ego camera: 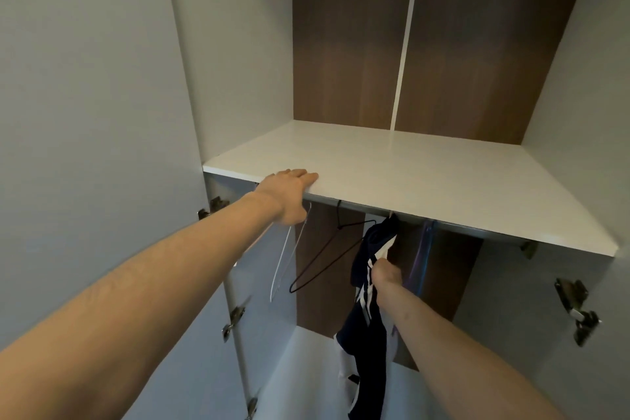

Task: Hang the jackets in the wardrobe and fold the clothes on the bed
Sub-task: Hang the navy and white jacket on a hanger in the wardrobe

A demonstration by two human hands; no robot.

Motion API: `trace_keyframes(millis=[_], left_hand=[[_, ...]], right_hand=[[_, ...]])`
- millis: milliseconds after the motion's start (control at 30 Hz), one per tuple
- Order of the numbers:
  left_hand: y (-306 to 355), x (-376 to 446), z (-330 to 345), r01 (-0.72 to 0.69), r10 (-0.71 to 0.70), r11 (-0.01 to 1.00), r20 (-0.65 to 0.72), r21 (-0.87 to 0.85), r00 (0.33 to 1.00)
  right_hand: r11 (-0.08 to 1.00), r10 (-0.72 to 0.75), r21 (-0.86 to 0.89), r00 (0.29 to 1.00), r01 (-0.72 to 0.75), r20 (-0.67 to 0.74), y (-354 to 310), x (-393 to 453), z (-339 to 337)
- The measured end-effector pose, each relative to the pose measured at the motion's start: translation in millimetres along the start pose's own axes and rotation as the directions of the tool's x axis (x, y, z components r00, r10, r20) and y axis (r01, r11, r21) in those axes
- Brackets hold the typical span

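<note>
Resting on white wardrobe shelf [426, 174], left hand [286, 194]; brown back panel [341, 44] behind.

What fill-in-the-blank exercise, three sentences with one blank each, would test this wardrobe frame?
1. The left hand rests on the front edge of the white ____.
2. The right hand grips the navy and white ____, which hangs under the shelf.
3. Between the white hanger and the jacket hangs an empty ____ hanger.

Missing words: shelf; jacket; black
</note>
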State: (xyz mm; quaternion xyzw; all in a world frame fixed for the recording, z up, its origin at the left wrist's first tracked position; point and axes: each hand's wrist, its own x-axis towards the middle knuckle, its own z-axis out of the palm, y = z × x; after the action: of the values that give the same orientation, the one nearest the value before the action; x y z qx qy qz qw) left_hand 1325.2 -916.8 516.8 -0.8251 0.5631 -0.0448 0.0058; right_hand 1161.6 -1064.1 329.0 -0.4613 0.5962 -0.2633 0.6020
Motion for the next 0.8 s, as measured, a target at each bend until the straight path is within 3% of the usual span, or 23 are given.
trace_keyframes(millis=[133,333,567,700,800], left_hand=[[-2,-1,1,0.003,-0.003,1.0,0.018,-0.016,1.0],[1,-4,2,0.006,-0.006,1.0,0.027,0.004,1.0],[2,-7,4,0.006,-0.006,1.0,0.008,0.009,1.0],[3,-7,6,0.011,-0.012,1.0,0.011,0.028,1.0],[4,-7,8,0.017,-0.017,0.999,0.013,0.035,1.0]], right_hand=[[0.985,-0.071,-0.147,0.99,0.088,0.118,17,10,13],[0.939,-0.016,-0.342,0.996,0.046,0.092,35,15,22],[0.829,-0.124,-0.529,0.982,0.18,0.14,60,1,7],[0.793,-0.363,-0.49,0.927,0.361,0.095,73,-12,-14],[0.811,-0.505,-0.364,0.862,0.457,-0.041,77,-16,-38]])
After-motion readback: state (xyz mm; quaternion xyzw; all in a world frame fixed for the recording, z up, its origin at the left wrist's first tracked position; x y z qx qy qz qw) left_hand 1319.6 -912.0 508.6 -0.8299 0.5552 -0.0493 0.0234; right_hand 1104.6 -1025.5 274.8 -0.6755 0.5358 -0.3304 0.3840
